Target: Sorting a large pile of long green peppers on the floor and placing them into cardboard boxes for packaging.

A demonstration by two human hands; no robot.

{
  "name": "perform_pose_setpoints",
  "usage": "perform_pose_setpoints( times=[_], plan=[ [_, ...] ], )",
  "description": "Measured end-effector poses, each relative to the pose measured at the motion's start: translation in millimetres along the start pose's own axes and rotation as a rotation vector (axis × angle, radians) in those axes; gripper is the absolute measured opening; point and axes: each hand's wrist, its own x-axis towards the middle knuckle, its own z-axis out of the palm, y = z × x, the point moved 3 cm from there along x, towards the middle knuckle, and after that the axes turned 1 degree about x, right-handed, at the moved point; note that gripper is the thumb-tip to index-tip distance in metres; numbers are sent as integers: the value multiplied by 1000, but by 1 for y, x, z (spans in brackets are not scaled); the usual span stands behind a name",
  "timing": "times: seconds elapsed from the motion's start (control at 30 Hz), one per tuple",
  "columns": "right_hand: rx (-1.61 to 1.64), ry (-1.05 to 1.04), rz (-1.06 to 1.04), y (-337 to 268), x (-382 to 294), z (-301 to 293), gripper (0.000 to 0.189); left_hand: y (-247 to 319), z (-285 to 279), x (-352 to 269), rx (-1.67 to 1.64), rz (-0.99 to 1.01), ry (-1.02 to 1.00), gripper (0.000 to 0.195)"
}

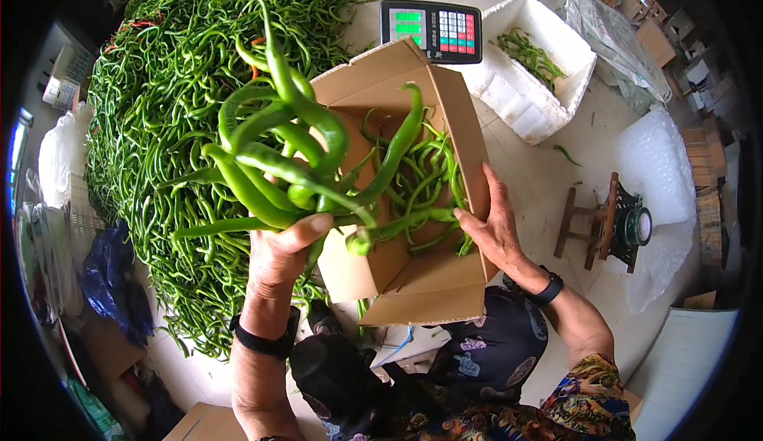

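My left hand (292, 244) grips a bunch of long green chili peppers (310, 119) that stick out above the thumb, at the left side of an open cardboard box (468, 125). My right hand (492, 223) holds the right wall of the box, its thumb over the edge at the stem end of a pepper. Inside the box lie more green peppers (426, 173), mostly towards the right wall. The box flaps stand open, and the bunch hides part of the left side. A great heap of green peppers (161, 131) covers the floor on the left.
A digital scale display (430, 31) stands behind the box. Right of it is a white foam box (578, 74) holding some peppers. A small stool (608, 220) with a roll of tape (641, 226) stands at the right, near bubble wrap (656, 167). Plastic bags (59, 149) are at the left.
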Motion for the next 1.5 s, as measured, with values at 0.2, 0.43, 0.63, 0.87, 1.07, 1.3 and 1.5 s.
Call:
perform_pose_setpoints(
  times=[0.2,0.43,0.63,0.87,1.07,1.3,1.5],
  plan=[
    [1,5,-2,3,-5,-1,86,-20,-19,-5,-287,-58,-71,61],
    [-6,-1,-18,-1,0,3,85,-26,-21,-10,-551,-110,-94,65],
    [-79,-15,-42,4,15,-3,83,-20,-16,-13,-574,-140,-157,65],
    [-197,-71,165,58,56,-16,81,-2,-21,-26,-585,-85,-225,62],
    [-374,-89,1,123,32,-45,81,0,-17,-31,-707,-105,-220,59],
    [-104,-49,253,103,26,-70,63,21,4,-37,-716,-213,-278,63],
    [304,293,63,-44,6,-116,31,40,39,-34,-693,-174,-355,65]
  ],
)
